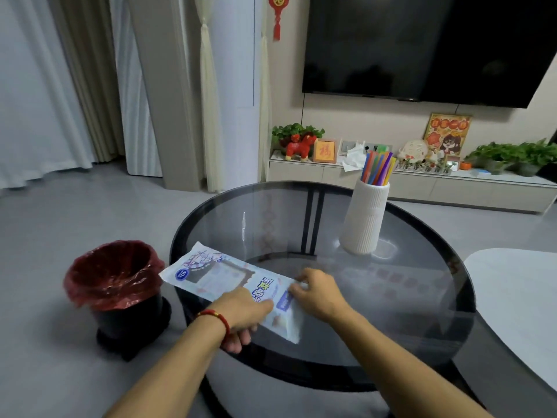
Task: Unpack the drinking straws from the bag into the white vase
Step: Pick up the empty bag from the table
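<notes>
The coloured plastic straws already stand in the white ribbed vase near the round glass table's far edge. Your left hand and right hand both pinch the flat printed plastic bag at the left edge. It looks empty, so lift it gently toward the red-lined bin.

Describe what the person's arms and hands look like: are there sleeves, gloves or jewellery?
Both forearms are bare, with no sleeves in view and no gloves. The left hand has a thin red cord bracelet with a small gold bead around its wrist. The right hand and its wrist carry no watch, bracelet or ring that I can see.
</notes>
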